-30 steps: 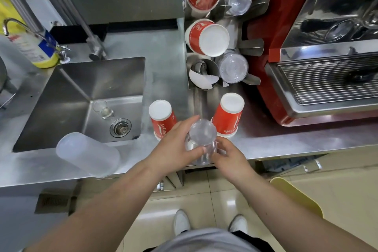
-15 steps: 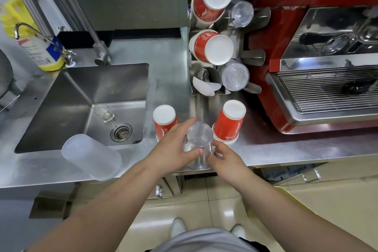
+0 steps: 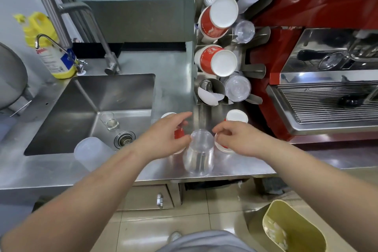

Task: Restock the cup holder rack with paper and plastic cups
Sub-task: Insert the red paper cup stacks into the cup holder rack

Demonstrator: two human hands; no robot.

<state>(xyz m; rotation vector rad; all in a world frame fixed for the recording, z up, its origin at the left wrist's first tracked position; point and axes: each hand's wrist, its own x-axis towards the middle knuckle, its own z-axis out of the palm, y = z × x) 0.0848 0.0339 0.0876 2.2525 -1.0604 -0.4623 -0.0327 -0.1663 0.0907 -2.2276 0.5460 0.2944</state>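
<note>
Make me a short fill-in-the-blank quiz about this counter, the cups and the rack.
1. The clear plastic cup stack between the left hand and right hand stands ____ side up.
2. The small glass stands inside the ____.
3. The paper cups in the rack are white and ____.

Missing words: bottom; sink; red

The clear plastic cup stack (image 3: 198,152), gripped from both sides 1 second ago, has been released at the frame's centre. The left hand (image 3: 165,138) and right hand (image 3: 238,139) have been drawn apart, fingers loosened, just beside it.
</note>
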